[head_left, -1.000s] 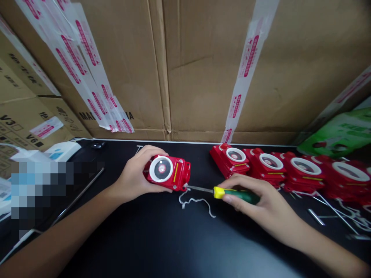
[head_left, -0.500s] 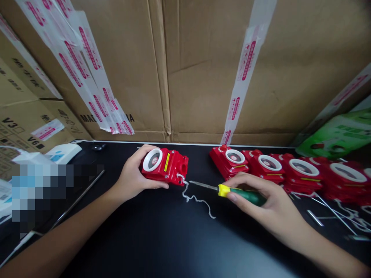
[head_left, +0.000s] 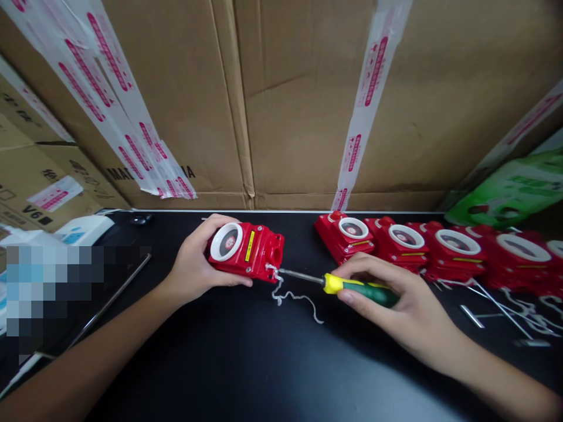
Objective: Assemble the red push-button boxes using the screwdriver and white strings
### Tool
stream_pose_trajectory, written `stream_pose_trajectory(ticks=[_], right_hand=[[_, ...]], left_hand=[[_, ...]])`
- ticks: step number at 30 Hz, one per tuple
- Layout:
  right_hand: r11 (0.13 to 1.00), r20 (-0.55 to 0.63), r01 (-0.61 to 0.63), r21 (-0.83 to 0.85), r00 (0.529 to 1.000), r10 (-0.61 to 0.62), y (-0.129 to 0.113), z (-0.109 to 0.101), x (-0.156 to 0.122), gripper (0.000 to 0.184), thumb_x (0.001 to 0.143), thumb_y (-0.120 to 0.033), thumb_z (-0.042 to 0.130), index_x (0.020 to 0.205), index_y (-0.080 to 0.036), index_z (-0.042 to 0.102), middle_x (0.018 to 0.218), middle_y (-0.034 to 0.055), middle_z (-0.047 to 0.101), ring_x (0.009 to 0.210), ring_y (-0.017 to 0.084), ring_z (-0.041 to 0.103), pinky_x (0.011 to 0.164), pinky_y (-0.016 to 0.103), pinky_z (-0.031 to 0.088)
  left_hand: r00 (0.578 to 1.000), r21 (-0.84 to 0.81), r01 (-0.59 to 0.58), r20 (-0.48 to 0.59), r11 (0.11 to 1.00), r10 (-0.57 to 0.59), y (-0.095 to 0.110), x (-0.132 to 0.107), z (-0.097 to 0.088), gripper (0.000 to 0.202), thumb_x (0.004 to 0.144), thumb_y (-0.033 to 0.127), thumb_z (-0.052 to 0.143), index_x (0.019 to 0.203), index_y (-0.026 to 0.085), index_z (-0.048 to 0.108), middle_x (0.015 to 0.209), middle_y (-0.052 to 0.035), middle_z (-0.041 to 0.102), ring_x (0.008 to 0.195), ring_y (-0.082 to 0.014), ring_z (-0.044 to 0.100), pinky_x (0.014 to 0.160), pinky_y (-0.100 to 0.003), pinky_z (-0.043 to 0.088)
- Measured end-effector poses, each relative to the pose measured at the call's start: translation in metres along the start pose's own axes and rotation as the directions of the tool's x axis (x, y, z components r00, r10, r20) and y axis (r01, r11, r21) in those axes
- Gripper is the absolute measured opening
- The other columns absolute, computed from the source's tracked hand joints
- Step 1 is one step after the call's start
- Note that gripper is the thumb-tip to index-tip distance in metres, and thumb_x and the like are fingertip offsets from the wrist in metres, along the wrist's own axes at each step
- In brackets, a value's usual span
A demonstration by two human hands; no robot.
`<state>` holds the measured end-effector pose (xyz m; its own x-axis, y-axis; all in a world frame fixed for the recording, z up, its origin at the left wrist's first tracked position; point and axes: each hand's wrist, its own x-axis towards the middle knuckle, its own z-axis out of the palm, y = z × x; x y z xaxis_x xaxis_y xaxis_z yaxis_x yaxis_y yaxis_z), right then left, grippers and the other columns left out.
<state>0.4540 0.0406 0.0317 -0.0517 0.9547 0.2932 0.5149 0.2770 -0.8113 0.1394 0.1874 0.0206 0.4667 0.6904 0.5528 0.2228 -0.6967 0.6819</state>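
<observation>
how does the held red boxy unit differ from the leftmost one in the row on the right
The left hand grips the red, boxy, white-ringed unit; the leftmost red, boxy row unit rests on the black table. The held unit's yellow strip runs steeply; the row unit's lies nearly level. Both are red and white-ringed.

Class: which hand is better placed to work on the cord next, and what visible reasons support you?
Probably the right hand: it holds the screwdriver, whose tip is at or near the white cord, while the left hand is occupied gripping the red unit.
</observation>
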Motion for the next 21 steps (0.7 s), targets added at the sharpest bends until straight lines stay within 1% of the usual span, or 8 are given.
stream_pose_trajectory(ticks=[8,13,21], right_hand=[[0.993,-0.011,-0.103,0.064,0.995,0.104,-0.0007,-0.0018,0.0013,0.022,0.091,-0.047,0.080,0.099,-0.026,0.078,0.096,0.0032,0.077,0.085,0.019,0.073,0.076,0.026,0.058],[0.996,0.021,-0.085,0.040,0.996,0.085,-0.0014,-0.0010,0.0029,0.020,0.091,-0.045,0.079,0.099,-0.026,0.078,0.095,0.0022,0.077,0.086,0.018,0.072,0.077,0.026,0.058],[0.998,0.025,-0.068,0.007,0.997,0.067,-0.0016,-0.0016,0.0033,0.022,0.091,-0.045,0.078,0.096,-0.024,0.078,0.092,0.0042,0.078,0.084,0.021,0.074,0.075,0.029,0.060]], left_hand=[[1.000,-0.012,0.024,0.004,1.000,-0.024,0.0012,-0.0003,0.0007,0.085,0.052,0.051,0.105,0.122,0.024,0.065,0.117,-0.0071,0.070,0.105,-0.0287,0.071,0.094,-0.041,0.058],[0.999,-0.006,-0.010,0.032,1.000,0.010,0.0002,-0.0008,0.0009,0.083,0.054,0.048,0.105,0.123,0.025,0.065,0.120,-0.0072,0.069,0.108,-0.0288,0.070,0.097,-0.041,0.057],[0.999,0.013,-0.023,0.027,1.000,0.022,-0.0015,-0.0001,-0.0001,0.085,0.054,0.049,0.106,0.124,0.026,0.064,0.120,-0.0066,0.069,0.107,-0.0284,0.069,0.096,-0.042,0.057]])
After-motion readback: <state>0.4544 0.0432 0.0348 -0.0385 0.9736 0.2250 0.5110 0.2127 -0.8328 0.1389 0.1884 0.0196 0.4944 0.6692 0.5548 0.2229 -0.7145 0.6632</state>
